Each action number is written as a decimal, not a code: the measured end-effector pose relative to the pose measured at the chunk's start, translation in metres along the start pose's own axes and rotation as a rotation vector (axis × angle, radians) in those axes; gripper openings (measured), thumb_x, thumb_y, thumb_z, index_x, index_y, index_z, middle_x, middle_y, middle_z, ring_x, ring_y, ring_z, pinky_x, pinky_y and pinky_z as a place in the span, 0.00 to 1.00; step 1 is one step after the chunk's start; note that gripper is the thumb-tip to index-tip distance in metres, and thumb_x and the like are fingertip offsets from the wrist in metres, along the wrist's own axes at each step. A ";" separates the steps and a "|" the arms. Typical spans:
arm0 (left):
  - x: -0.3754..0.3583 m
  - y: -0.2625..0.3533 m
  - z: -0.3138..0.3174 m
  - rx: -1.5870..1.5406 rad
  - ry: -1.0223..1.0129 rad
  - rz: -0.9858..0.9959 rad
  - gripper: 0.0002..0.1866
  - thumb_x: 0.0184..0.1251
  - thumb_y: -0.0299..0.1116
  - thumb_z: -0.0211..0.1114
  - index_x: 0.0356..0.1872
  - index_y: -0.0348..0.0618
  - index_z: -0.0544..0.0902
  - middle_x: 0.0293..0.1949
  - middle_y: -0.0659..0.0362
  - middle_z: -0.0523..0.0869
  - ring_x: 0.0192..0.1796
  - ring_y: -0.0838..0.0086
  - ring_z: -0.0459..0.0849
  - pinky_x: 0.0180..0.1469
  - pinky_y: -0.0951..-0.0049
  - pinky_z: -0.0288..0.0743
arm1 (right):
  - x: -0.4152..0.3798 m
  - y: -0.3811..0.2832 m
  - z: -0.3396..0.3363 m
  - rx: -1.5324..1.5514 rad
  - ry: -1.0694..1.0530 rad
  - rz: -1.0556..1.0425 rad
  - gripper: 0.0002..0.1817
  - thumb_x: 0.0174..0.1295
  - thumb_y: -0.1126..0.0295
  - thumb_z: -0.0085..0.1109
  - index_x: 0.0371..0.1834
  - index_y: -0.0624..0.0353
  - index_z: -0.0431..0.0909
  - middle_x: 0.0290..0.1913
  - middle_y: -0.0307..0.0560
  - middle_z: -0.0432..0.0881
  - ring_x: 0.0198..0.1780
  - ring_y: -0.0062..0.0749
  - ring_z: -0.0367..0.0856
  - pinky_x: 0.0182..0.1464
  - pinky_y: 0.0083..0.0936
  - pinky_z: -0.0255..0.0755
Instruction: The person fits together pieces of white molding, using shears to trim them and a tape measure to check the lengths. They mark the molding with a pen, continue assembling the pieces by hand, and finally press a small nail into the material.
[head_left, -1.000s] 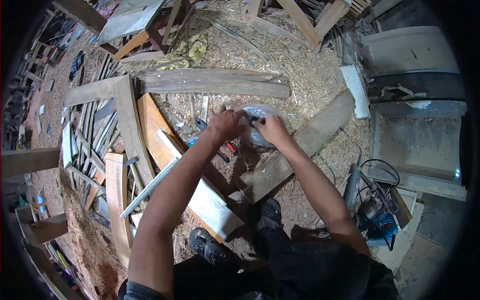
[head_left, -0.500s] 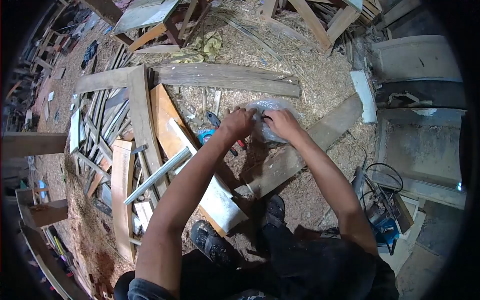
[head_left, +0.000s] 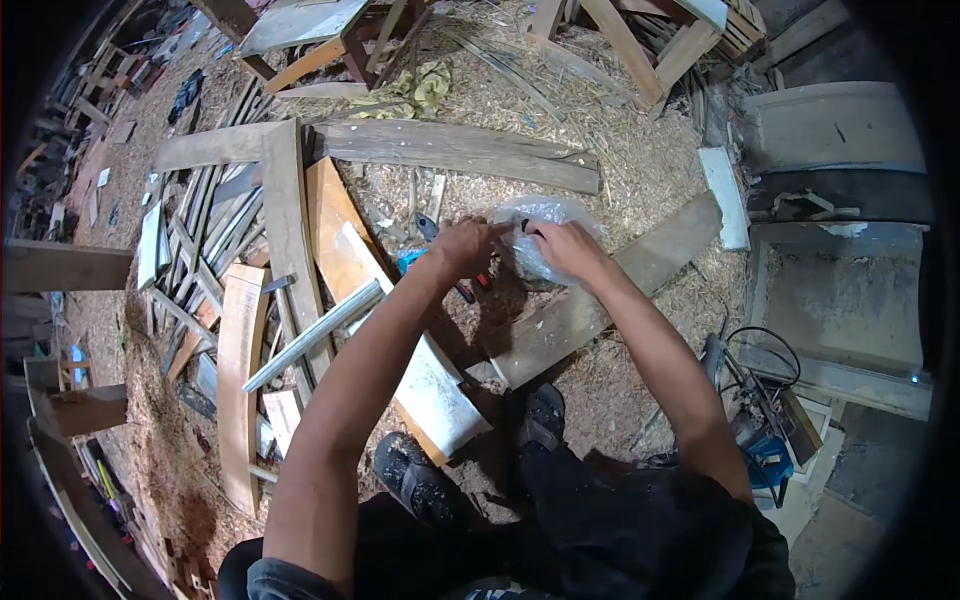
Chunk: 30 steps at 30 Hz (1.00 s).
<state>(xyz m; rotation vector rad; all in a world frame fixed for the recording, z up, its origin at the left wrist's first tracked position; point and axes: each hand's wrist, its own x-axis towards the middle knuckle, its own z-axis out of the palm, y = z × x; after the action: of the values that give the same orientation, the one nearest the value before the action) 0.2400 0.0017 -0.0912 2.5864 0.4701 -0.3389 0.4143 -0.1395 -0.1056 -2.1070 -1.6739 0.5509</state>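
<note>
A clear, crinkled plastic bag (head_left: 548, 208) lies on the sawdust-covered ground in front of me. My left hand (head_left: 464, 247) is at its left edge, fingers curled and closed on the plastic. From the right, my right hand (head_left: 562, 248) pinches the bag, with a small dark spot at its fingertips that I cannot make out. The bag's contents cannot be told. Partly hidden behind my left hand and wrist are a teal and black tool (head_left: 410, 258) and a red and black handled tool (head_left: 482, 281).
An orange-brown board (head_left: 335, 205) and a white-faced board (head_left: 437, 392) lie left of centre. One grey plank (head_left: 560, 335) slants below the bag, another plank (head_left: 450, 147) lies beyond it. A hammer (head_left: 280, 284) rests among wood strips. A blue power tool (head_left: 768, 462) sits at right.
My right hand stays pinched at the bag while my left hand shifts slightly left and down. The view has tilted a little.
</note>
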 end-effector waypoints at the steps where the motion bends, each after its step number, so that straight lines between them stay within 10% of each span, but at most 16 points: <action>1: -0.001 0.001 -0.007 0.001 0.003 0.001 0.31 0.63 0.31 0.54 0.70 0.64 0.70 0.53 0.47 0.83 0.58 0.54 0.81 0.61 0.52 0.72 | 0.002 -0.003 -0.002 0.002 0.042 -0.016 0.11 0.64 0.66 0.57 0.45 0.57 0.82 0.40 0.60 0.84 0.43 0.57 0.82 0.44 0.45 0.75; 11: -0.017 -0.006 -0.044 -0.233 0.149 0.171 0.23 0.64 0.30 0.59 0.61 0.50 0.79 0.40 0.46 0.87 0.44 0.52 0.86 0.47 0.58 0.79 | -0.009 -0.031 -0.042 0.719 0.231 0.197 0.07 0.63 0.74 0.64 0.42 0.64 0.82 0.33 0.37 0.83 0.37 0.18 0.78 0.41 0.19 0.71; 24: -0.175 -0.049 -0.094 -0.217 0.189 0.024 0.09 0.63 0.31 0.63 0.40 0.38 0.85 0.38 0.47 0.87 0.43 0.54 0.86 0.48 0.59 0.79 | -0.025 -0.156 -0.007 1.245 -0.213 0.177 0.18 0.71 0.75 0.50 0.62 0.66 0.67 0.31 0.47 0.83 0.25 0.22 0.79 0.28 0.20 0.73; 30: -0.223 -0.087 -0.047 0.061 0.300 -0.190 0.31 0.57 0.43 0.72 0.59 0.41 0.72 0.50 0.49 0.80 0.59 0.52 0.78 0.60 0.56 0.71 | -0.013 -0.168 0.028 0.418 0.231 -0.253 0.11 0.69 0.74 0.45 0.44 0.65 0.79 0.30 0.47 0.82 0.28 0.26 0.81 0.33 0.26 0.74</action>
<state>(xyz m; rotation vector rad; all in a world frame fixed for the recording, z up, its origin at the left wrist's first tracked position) 0.0106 0.0375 -0.0161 2.6691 0.8258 -0.0250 0.2582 -0.1154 -0.0396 -1.5726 -1.5093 0.5039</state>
